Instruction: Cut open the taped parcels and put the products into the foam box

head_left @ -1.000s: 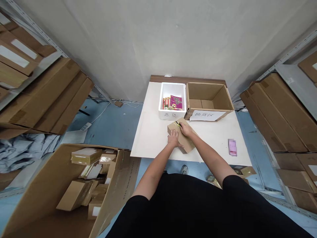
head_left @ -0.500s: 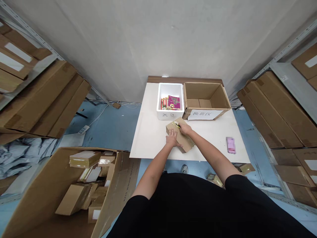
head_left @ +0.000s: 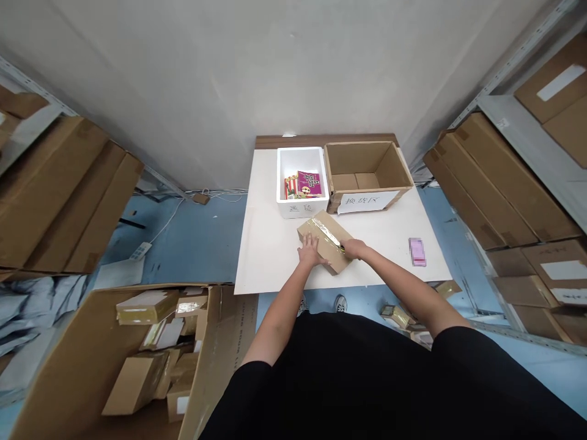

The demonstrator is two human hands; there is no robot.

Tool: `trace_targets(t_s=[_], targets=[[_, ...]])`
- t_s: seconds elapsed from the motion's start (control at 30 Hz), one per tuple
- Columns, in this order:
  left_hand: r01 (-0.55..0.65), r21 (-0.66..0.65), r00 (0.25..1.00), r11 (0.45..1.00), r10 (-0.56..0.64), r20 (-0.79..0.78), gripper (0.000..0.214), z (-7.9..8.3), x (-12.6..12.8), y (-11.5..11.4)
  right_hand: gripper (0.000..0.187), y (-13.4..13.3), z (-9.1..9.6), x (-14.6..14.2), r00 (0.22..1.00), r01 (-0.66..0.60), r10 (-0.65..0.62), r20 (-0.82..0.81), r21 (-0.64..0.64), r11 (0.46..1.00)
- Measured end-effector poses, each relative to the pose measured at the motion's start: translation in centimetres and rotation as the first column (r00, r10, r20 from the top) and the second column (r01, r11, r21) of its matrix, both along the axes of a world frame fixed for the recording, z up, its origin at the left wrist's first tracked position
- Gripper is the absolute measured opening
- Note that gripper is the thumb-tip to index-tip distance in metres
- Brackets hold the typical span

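Note:
On the white table lies a small closed cardboard box (head_left: 331,261), set at a slant, with shiny tape along its top seam. A pale slit line runs through the tape. My left hand (head_left: 311,250) presses on the box's left part, fingers spread. In my right hand (head_left: 354,249) is a box cutter (head_left: 341,247), mostly hidden by the closed fingers; its tip is at the seam near the box's right end. Just behind the box stand a white foam bin (head_left: 300,211) holding colourful printed books (head_left: 310,183), and an open cardboard carton (head_left: 403,183) with a handwritten paper label.
A large open carton (head_left: 220,348) full of parcels stands at the lower left. A blurred pink item (head_left: 417,252) lies on the table's right. Shelves with long boxes (head_left: 499,183) flank both sides. More parcels (head_left: 398,316) lie on the floor by the table's front.
My right hand has drawn the box cutter along the seam, from the box's far end toward its near right end, and a slit now shows in the tape. My left hand stays on the box.

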State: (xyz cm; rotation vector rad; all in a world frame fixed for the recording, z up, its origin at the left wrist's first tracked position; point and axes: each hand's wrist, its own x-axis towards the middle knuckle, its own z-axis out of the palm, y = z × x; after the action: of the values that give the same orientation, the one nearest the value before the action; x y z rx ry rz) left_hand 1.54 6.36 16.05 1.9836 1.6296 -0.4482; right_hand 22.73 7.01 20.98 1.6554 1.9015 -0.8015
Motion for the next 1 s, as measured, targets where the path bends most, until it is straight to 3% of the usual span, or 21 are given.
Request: trace_targets(t_s=[0.1, 0.23, 0.37, 0.43, 0.53, 0.67, 0.77, 0.87, 0.93, 1.0], targets=[[-0.004, 0.018, 1.000, 1.000, 0.004, -0.017, 0.141, 0.0, 0.0, 0.1, 0.047, -4.0, 0.4, 2.6, 0.998, -0.030, 0.034, 0.053, -0.068, 0.997], [-0.001, 0.045, 0.999, 0.999, 0.002, -0.038, 0.139, -0.2, 0.1, 0.2, 0.049, -7.8, 0.5, 5.1, 0.999, -0.009, 0.011, 0.044, -0.028, 1.000], [0.020, 0.058, 0.998, 0.998, -0.016, -0.069, 0.135, -0.2, 0.2, 0.3, 0.033, -8.5, 0.0, 7.6, 0.996, 0.088, -0.089, -0.014, -0.056, 0.995], [0.031, 0.077, 0.995, 0.997, -0.024, -0.092, 0.133, -0.1, 0.6, 0.0, 0.035, -8.0, -0.6, 8.8, 0.975, 0.208, -0.205, -0.082, 0.043, 0.977], [0.032, 0.102, 0.991, 0.994, -0.018, -0.132, 0.133, 0.1, 1.7, -1.1, 0.054, -7.2, -2.4, 9.5, 0.873, 0.476, -0.422, -0.244, 0.240, 0.846], [0.024, 0.136, 0.987, 0.990, -0.001, -0.164, 0.132, 0.3, 3.1, -2.6, 0.075, -6.2, -5.7, 8.6, 0.678, 0.723, -0.625, -0.387, 0.196, 0.663], [0.218, 0.141, 0.976, 0.966, -0.216, -0.029, 0.113, 0.6, 3.9, -2.3, 0.074, -5.5, -7.4, 8.0, 0.594, 0.788, -0.680, -0.430, 0.141, 0.600], [0.487, 0.112, 0.858, 0.866, -0.498, 0.124, 0.101, 1.0, 5.1, -0.8, 0.079, -4.8, -8.1, 8.0, 0.570, 0.804, -0.691, -0.445, 0.128, 0.581], [0.546, 0.090, 0.823, 0.833, -0.553, 0.126, 0.103, 1.3, 6.1, 0.2, 0.081, -4.3, -8.2, 8.0, 0.567, 0.805, -0.691, -0.448, 0.123, 0.580], [0.527, 0.071, 0.844, 0.847, -0.531, 0.073, 0.105, 1.6, 7.0, 0.7, 0.082, -3.7, -8.3, 7.9, 0.581, 0.793, -0.679, -0.449, 0.126, 0.596]])
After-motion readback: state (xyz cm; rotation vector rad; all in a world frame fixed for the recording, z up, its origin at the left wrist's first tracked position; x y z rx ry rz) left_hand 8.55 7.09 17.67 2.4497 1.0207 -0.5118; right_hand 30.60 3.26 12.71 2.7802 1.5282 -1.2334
